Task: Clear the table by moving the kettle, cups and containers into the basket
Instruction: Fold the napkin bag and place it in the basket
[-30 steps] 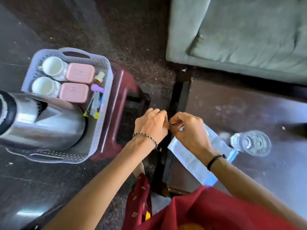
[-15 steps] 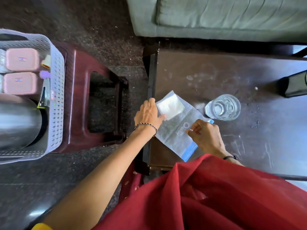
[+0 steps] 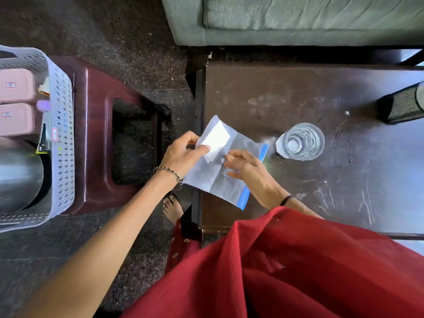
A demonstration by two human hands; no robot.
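Note:
A clear zip bag (image 3: pixel 220 180) with a blue strip hangs over the left edge of the dark table (image 3: pixel 298 95). My left hand (image 3: pixel 183 154) pinches its upper left corner, where a white folded paper (image 3: pixel 216 138) lies inside. My right hand (image 3: pixel 245 167) rests fingers-down on the middle of the bag. At the far left, the white perforated basket (image 3: pixel 62 125) holds the steel kettle (image 3: pixel 18 175) and two pink containers (image 3: pixel 16 84). A clear drinking glass (image 3: pixel 299 142) stands on the table just right of the bag.
The basket sits on a maroon plastic stool (image 3: pixel 96 115) to the table's left. A black mesh object (image 3: pixel 401 106) lies at the table's right edge. A grey-green sofa (image 3: pixel 298 17) runs along the far side. My red garment (image 3: pixel 298 271) covers the near table edge.
The view swung right, from the basket to the table. My hands parted from a pinch at the bag's corner; the left now grips the bag's corner and lifts it, the right presses the middle.

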